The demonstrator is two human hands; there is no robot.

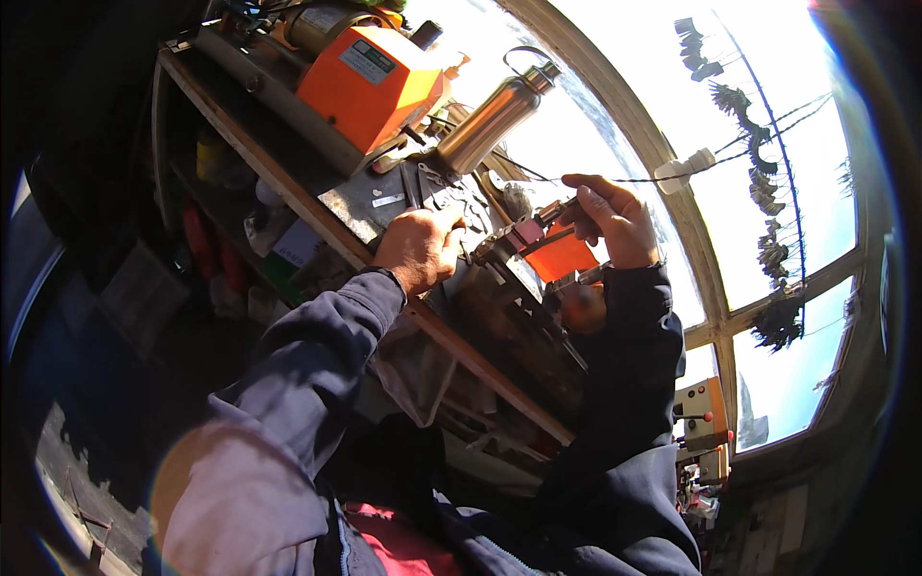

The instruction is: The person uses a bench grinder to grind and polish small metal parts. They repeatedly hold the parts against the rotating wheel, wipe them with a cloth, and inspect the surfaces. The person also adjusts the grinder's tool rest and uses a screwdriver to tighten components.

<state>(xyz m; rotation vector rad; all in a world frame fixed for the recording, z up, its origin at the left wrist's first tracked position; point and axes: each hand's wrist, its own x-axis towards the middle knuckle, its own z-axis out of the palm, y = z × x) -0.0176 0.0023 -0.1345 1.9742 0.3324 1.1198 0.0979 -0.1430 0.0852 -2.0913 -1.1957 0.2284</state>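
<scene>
You're at a wood-edged table (269,168) beside a multi-pane window (634,48) w/ wooden frame (699,240), v. bright daylight upper R; rest of rm is dim, w/ sunlit patch of floor (72,470) lower L.

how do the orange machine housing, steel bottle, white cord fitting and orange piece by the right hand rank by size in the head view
Largest to smallest:
1. Orange machine housing
2. Steel bottle
3. Orange piece, partly hidden
4. White cord fitting
</scene>
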